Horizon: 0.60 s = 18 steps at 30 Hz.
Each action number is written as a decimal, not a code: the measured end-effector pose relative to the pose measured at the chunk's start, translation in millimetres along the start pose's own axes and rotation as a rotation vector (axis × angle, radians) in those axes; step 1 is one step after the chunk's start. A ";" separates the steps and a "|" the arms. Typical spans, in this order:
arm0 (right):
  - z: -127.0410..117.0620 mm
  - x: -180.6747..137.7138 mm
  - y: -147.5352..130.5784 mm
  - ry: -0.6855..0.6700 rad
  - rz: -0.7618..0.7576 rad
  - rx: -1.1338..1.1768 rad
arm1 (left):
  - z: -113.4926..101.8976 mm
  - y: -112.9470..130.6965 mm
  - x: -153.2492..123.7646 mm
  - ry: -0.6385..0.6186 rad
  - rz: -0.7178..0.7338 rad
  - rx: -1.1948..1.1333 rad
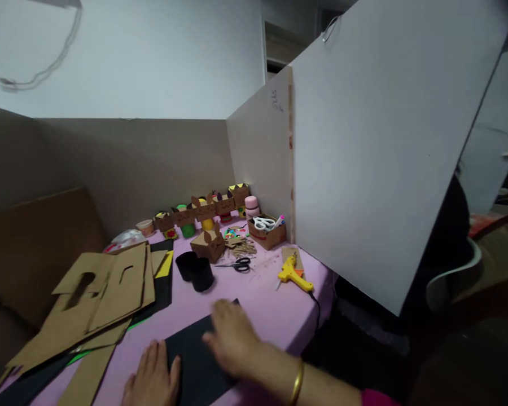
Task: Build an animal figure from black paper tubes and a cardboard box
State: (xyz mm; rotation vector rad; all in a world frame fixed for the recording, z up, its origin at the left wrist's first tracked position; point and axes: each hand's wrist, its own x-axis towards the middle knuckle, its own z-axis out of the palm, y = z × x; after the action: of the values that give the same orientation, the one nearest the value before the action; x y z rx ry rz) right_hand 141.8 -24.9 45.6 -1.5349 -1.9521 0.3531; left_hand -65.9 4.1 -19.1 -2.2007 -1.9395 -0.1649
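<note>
1. Head view: a black sheet [195, 361] lies on the pink-covered desk [271, 316], at the near side, between and partly under the person's hands.
2. The left hand [152, 375] is palm down at the sheet's left edge, fingers straight and thumb over the black surface; it grips nothing visible.
3. The right hand [231, 338] is over the sheet's right part, fingers bent and blurred — whether it pinches the sheet or only presses or sweeps across it, I cannot tell.
4. The step in hand appears to be steadying or smoothing the sheet. The next move on it seems to call for a firm left palm and light right fingers, so that the sheet neither slides nor creases.
5. Beyond the sheet stand two black rings [202, 274], with black-handled scissors [242, 264] to their right. A yellow glue gun [294, 275] lies farther right — neither hand touches these.
</note>
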 end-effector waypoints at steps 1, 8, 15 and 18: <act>14.1 -2.9 -16.8 -0.063 -0.098 0.026 | -0.6 1.4 -1.9 -0.001 0.005 0.031; 40.7 -3.0 -17.5 -0.311 -0.146 0.047 | -18.8 13.1 -5.7 -0.154 -0.047 0.156; 27.3 -6.8 27.8 -0.165 0.066 -0.139 | -25.3 16.4 -6.9 -0.155 -0.076 0.158; 19.3 -8.9 43.0 -0.118 0.150 -0.180 | -26.9 17.3 -7.6 -0.160 -0.098 0.149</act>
State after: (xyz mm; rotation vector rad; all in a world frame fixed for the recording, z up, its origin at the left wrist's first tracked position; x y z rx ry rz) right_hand 164.4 -17.7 4.0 -1.8191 -2.0096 0.3459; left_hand -48.4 -11.4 4.1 -2.0824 -2.0698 0.1418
